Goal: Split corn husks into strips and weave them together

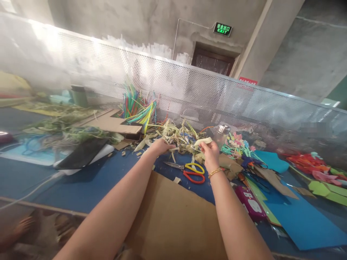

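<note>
My right hand, a gold-coloured chain at its wrist, pinches a pale, flat strip between thumb and fingers. The strip looks like dried husk. My left hand reaches to the near left edge of a tangled pile of pale strips and scraps. Its fingers are drawn together, and what they hold, if anything, is hard to make out. Between and below the hands lie scissors with one yellow and one red handle loop. A brown cardboard sheet spans the space between my forearms.
A clear bottle with a metal lid stands behind my right hand. Colourful pipe cleaners stand at the back. Blue sheets and a purple case lie right. A black tablet-like object lies left. A perforated metal screen borders the table.
</note>
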Motion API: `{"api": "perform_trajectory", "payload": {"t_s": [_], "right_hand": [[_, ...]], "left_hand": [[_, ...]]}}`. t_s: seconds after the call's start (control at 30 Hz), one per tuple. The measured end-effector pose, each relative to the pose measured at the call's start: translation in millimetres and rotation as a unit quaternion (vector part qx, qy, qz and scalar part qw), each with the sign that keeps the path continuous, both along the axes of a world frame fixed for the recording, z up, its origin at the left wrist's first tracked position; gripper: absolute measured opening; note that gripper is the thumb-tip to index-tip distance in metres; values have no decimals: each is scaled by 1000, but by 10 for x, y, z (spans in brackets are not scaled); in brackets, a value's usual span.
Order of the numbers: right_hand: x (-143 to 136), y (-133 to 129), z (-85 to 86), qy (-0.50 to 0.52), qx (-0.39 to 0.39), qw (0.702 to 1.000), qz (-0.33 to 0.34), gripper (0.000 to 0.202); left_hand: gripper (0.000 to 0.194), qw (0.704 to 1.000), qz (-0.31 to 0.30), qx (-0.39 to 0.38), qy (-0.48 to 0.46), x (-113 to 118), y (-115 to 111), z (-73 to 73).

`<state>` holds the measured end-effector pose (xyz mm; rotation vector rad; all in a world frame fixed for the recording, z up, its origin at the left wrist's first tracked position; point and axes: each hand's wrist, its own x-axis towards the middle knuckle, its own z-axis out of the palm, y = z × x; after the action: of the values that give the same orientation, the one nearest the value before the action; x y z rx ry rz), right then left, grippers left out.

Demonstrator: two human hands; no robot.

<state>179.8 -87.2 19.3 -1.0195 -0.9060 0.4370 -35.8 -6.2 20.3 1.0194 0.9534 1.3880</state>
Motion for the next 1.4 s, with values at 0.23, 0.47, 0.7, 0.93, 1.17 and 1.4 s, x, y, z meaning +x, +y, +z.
{"api": "perform_trajectory", "payload": {"t_s": [0.23, 0.47, 0.7, 0.93, 1.17, 1.4], "right_hand": [[-68, -38, -4, -214, 4, 977, -22, 12], [-371, -100, -18, -339, -14, 939, 49, 7], [-462, -89, -105, -358, 4, 928, 105, 13], [-246, -107, -97, -397, -94, 905, 123, 27], [23, -83, -70, -310, -127, 942, 20, 30], [263, -17, -177, -250, -127, 956, -85, 38]], "left_hand": [[28, 989, -26, 99, 108, 88, -144, 148], [22, 976, -187, 69, 83, 295, -277, 107], [24, 984, -153, 62, 60, 203, -200, 102], [38, 994, -74, 61, 49, 76, -28, 93], [53, 996, -24, 63, 54, -8, 80, 54], [54, 988, 22, 89, 128, 2, 185, -32]]}}
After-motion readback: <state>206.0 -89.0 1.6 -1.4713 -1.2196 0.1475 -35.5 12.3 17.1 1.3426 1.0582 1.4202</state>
